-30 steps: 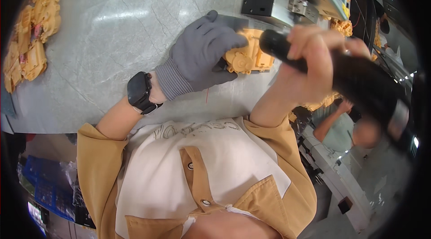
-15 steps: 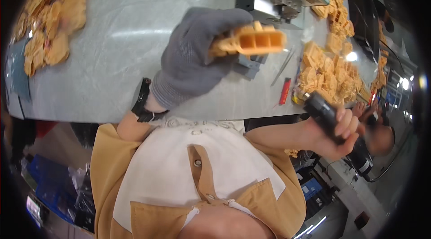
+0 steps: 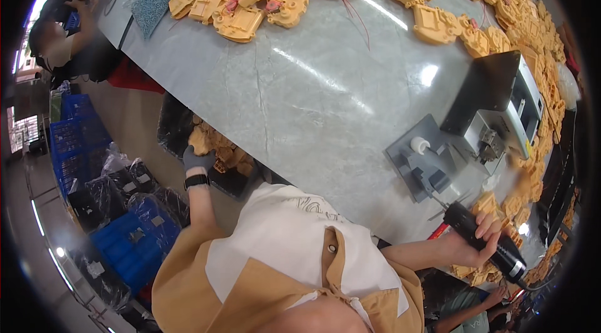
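My left hand (image 3: pixel 199 160), in a grey glove, is low beyond the table's left edge. Its fingers are closed around the lower part of an orange plastic housing (image 3: pixel 200 140). Just beneath is a black bin (image 3: pixel 233 184) with several similar orange housings (image 3: pixel 226 151) in it. On the right, my bare right hand (image 3: pixel 483 240) grips a black electric screwdriver (image 3: pixel 462 223), its thin bit pointing up and left toward a grey fixture (image 3: pixel 407 167). A small white ring-shaped piece (image 3: pixel 419 144) sits on that fixture.
A black and silver machine (image 3: pixel 491 104) stands right of the fixture. Orange housings (image 3: pixel 288 1), some with red wires, line the table's far side and right. A bag of small bluish pieces (image 3: pixel 159 4) lies far left. Blue crates (image 3: pixel 128 242) stand on the floor. Other people are nearby.
My left hand has gone from above the table down to the bin on the left with the orange housing. The view has turned left. The right hand keeps the screwdriver.
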### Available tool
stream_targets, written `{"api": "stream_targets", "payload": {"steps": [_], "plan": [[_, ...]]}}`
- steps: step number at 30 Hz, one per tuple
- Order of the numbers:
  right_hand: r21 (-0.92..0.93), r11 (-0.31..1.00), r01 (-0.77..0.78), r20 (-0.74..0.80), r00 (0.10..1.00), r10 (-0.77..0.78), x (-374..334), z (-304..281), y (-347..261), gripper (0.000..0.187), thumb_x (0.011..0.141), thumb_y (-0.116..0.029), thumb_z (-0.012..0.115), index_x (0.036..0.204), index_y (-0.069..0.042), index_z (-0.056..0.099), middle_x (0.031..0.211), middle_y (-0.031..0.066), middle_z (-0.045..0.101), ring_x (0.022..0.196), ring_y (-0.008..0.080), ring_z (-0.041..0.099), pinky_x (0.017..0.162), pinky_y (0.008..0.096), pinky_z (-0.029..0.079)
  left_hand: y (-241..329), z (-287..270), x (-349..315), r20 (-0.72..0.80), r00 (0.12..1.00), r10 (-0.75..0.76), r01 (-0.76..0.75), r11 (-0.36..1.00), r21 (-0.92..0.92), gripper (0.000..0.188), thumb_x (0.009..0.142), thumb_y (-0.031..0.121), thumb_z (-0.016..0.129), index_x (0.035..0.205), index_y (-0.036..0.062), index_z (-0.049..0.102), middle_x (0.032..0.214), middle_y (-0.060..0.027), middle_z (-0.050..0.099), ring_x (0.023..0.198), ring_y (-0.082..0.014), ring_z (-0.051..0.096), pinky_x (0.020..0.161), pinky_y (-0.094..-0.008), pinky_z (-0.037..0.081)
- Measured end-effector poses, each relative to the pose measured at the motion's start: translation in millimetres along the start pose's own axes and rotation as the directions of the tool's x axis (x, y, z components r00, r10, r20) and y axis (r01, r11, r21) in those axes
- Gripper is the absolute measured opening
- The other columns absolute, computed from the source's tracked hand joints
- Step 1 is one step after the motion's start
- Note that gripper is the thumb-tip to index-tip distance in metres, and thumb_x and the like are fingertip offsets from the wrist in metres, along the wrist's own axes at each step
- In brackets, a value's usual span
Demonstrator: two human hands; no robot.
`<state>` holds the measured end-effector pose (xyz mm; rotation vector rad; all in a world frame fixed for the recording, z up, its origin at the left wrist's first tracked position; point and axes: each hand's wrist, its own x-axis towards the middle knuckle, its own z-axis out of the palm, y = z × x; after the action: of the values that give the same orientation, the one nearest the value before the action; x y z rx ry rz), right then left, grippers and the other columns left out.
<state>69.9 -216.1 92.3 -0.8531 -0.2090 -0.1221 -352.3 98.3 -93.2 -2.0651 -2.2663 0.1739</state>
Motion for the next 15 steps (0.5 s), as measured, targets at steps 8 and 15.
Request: {"api": "stream_targets", "payload": {"steps": [8,15], "plan": [[-0.091,0.990,0.107,0.027,0.994,-0.105,0.7,10.7,-9.6,0.032,0.078,-0.007,0.046,0.110,-0.001,0.049,0.063,-0.0020,0.034,0.053,0.0089,0.037,0.061,0.0270,0.032,224.0,-134.1,126.6,-0.509,0.278,0.814,-0.860,0.447,0.246,0.053,0.064,0.010,0.060,0.116,0.0099,0.052,0.115,-0.0137,0.053,0.108,-0.0342,0.049,0.091,-0.0438,0.039],[-0.126,0.981,0.148,-0.152,0.974,-0.166,-22.5,-13.2,-30.8,0.031,0.075,-0.007,0.050,0.106,-0.006,0.046,0.061,-0.0011,0.035,0.051,0.0104,0.039,0.059,0.0284,0.035,220.6,-125.5,92.4,-0.651,0.390,0.651,-0.921,0.291,-0.260,0.029,0.072,0.016,0.067,0.098,0.0060,0.058,0.093,-0.0113,0.059,0.088,-0.0281,0.057,0.076,-0.0373,0.045]]}}
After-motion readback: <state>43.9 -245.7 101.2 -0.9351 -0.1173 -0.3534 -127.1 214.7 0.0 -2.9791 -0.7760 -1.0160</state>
